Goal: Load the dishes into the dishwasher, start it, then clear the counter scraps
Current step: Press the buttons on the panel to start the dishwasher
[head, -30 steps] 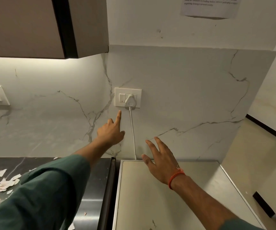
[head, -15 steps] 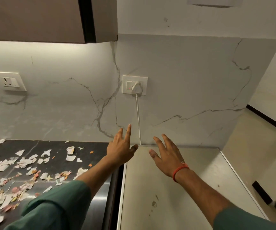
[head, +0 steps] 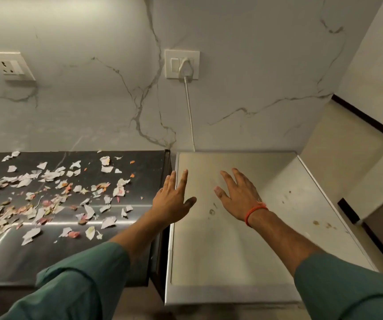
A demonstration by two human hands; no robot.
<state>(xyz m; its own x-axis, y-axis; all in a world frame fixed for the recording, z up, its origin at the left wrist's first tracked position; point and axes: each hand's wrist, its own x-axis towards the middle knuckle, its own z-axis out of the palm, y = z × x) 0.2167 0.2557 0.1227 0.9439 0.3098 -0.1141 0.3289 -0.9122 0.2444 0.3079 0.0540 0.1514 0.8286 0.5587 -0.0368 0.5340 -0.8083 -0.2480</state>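
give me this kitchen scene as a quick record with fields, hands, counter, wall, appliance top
left hand: left hand, fingers spread, holding nothing
right hand: right hand, fingers spread, orange thread band on the wrist
counter: dark glossy countertop strewn with torn paper scraps
appliance: steel-grey flat appliance top, a few stains
wall: white plug in white switch socket, white cord running down; second socket unused

Head view: both hands spread flat above the dishwasher top, holding nothing.

Left hand (head: 172, 199) over the gap between dark counter (head: 75, 255) and steel dishwasher top (head: 232, 262); right hand (head: 236, 197), orange wrist band (head: 255, 213), over the top itself. Contact with surface not discernible. Torn paper scraps (head: 47, 192) litter the counter. White plug (head: 185, 68) seated in wall socket (head: 182, 64); cord (head: 190, 114) drops behind the dishwasher top. Second socket (head: 9, 65) far left.
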